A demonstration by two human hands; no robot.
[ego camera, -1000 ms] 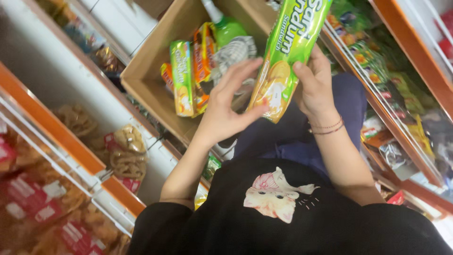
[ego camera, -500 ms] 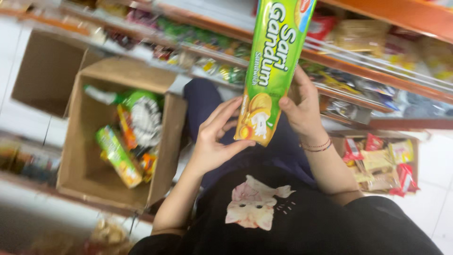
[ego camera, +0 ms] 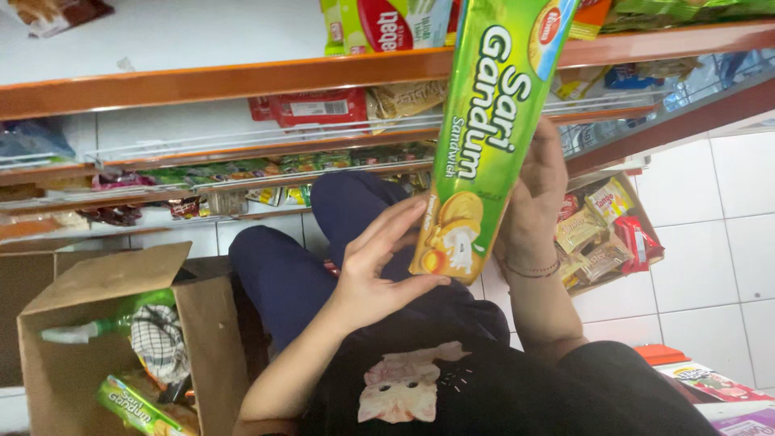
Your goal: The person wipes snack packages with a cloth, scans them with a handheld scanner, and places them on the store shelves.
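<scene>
Head view: right hand [ego camera: 539,202] wrapped around the back of a long green biscuit pack [ego camera: 490,137], fingers closed on its far side, thumb side hidden behind the pack, thin bracelet [ego camera: 529,270] at the wrist; left hand [ego camera: 379,270] open, fingers spread, fingertips and thumb touching the lower end of the pack near the picture of the round biscuits, palm not wrapped around it; pack held upright and slightly tilted, top end up in front of the orange shelf edge [ego camera: 242,78], bottom end just above the person's lap; person crouched or seated low, dark blue trousers [ego camera: 299,266] and black top with a pale cat print [ego camera: 404,383] below the hands; left of the knees an open cardboard box [ego camera: 202,323] on the floor, flap up, holding another green biscuit pack [ego camera: 133,405], a checked cloth item [ego camera: 157,339] and a green bottle-like thing [ego camera: 105,323]; behind the hands orange-edged store shelves with wire front rails [ego camera: 242,145] and mixed snack packets, red and tan packets [ego camera: 339,105] on the middle shelf; right of the right forearm a smaller cardboard box of wrapped snacks [ego camera: 605,230] on white tiled floor [ego camera: 710,242]; more packets at bottom right corner [ego camera: 718,387], partly cut off
</scene>
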